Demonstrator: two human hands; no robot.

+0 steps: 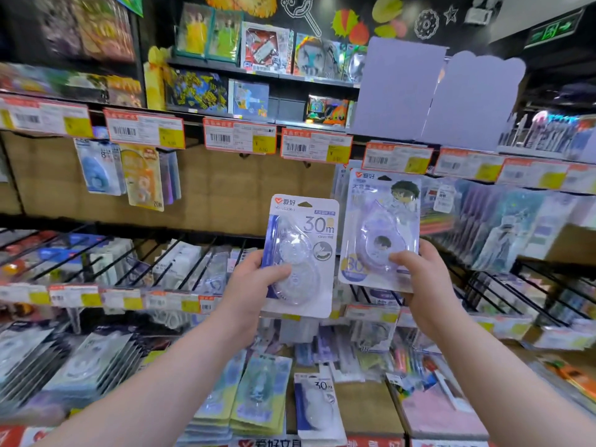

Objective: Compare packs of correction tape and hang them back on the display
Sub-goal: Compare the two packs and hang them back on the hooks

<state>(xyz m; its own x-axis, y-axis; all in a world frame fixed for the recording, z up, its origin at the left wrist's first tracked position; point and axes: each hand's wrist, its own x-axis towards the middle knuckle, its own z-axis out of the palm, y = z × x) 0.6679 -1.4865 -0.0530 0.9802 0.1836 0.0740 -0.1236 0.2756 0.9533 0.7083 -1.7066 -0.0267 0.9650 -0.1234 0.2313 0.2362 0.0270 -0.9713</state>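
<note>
I hold two packs of correction tape upright, side by side, in front of the display. My left hand (250, 287) grips the lower left edge of a white-and-blue pack marked 30m (306, 233), thumb across its clear blister. My right hand (416, 279) grips the lower right corner of a pale purple pack with a cartoon figure (380, 208), thumb on the blister. The purple pack sits slightly higher and just right of the blue one; their edges nearly touch.
Black wire hooks (135, 253) jut out at left and right, carrying more hanging packs. Price tags (240, 137) line the rail above a brown back panel (225, 188). Lower hooks hold several packs, including another 30m pack (319, 404). Boxed goods fill the upper shelves.
</note>
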